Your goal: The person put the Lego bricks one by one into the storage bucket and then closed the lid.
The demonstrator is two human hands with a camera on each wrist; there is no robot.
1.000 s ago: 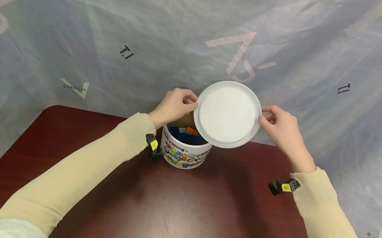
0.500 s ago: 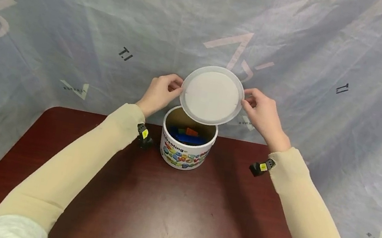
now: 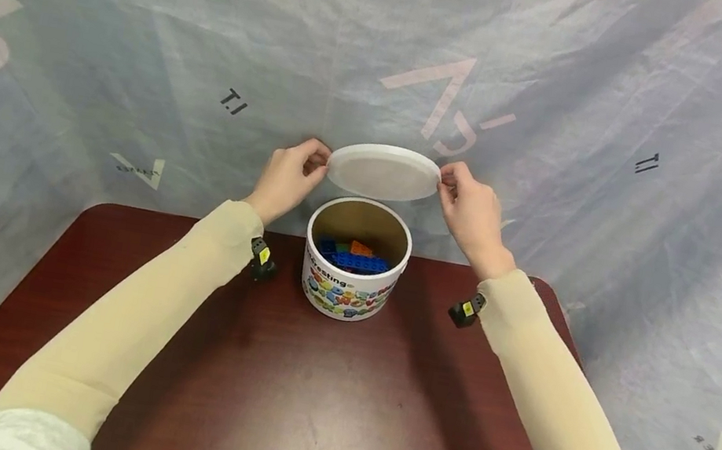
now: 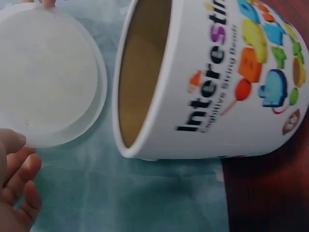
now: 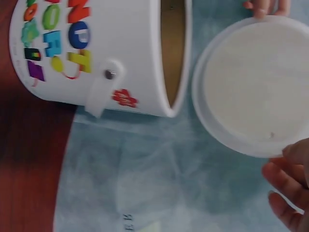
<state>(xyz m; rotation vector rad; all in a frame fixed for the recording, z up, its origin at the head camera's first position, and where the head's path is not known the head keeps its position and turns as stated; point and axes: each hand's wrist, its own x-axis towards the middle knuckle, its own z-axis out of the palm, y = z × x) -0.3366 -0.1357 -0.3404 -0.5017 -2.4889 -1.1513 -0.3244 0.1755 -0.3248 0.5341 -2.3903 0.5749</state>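
A round white lid [image 3: 384,172] hangs tilted above and behind the bucket, its flat underside facing the head camera. My left hand [image 3: 290,177] pinches its left edge between thumb and fingers, and my right hand [image 3: 474,212] pinches the right edge the same way. Below stands a white bucket [image 3: 345,296] printed with colourful letters and the word "Interesting", its top uncovered. Blue building bricks [image 3: 360,262] and an orange brick [image 3: 360,248] lie inside. In the left wrist view a gap separates the lid [image 4: 53,82] from the bucket's rim [image 4: 120,96].
The bucket stands at the far edge of a dark red table [image 3: 304,391]. Right behind it hangs a grey printed cloth [image 3: 290,46]. A white handle strap [image 5: 99,94] is riveted to the bucket's side.
Both hands have carried the lid leftward, from the bucket's right side to above it. The lid has tipped flatter, and the bucket's opening now shows fully.
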